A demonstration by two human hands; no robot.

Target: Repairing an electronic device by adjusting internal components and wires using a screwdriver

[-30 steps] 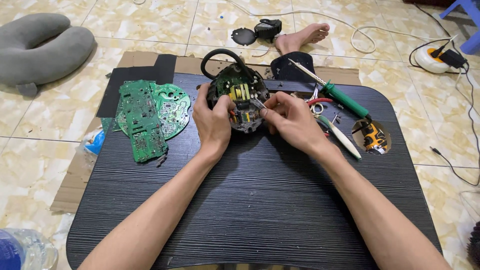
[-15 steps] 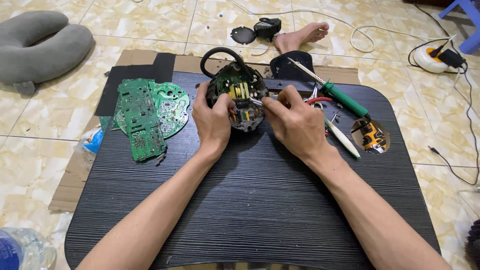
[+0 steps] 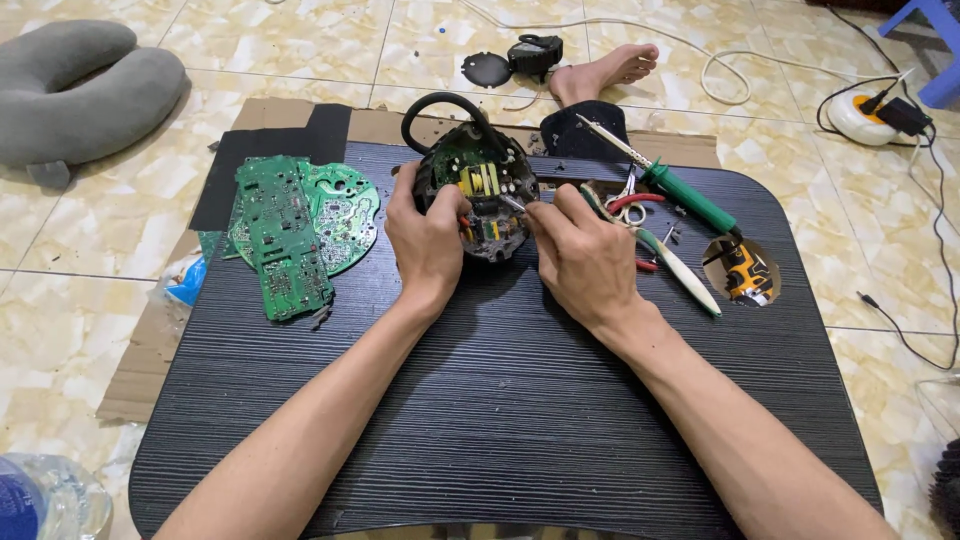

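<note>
A round black device housing (image 3: 480,190) with a green circuit board and a yellow part inside rests on the dark ribbed table (image 3: 500,400). My left hand (image 3: 428,240) grips its left side. My right hand (image 3: 580,255) pinches a small metal tool whose tip (image 3: 512,203) pokes into the board. A black cable loop (image 3: 440,108) rises from the housing's far edge.
Green circuit boards (image 3: 295,225) lie left of the housing. A green-handled soldering iron (image 3: 670,185), red-handled pliers (image 3: 628,203), a white-handled tool (image 3: 685,275) and a yellow gadget (image 3: 745,272) lie to the right. My bare foot (image 3: 600,72), a grey neck pillow (image 3: 75,95) and a plastic bottle (image 3: 40,500) are on the tiled floor.
My hands stay on the housing; the right hand has shifted slightly as it works the tool tip at the board. Nothing else has moved.
</note>
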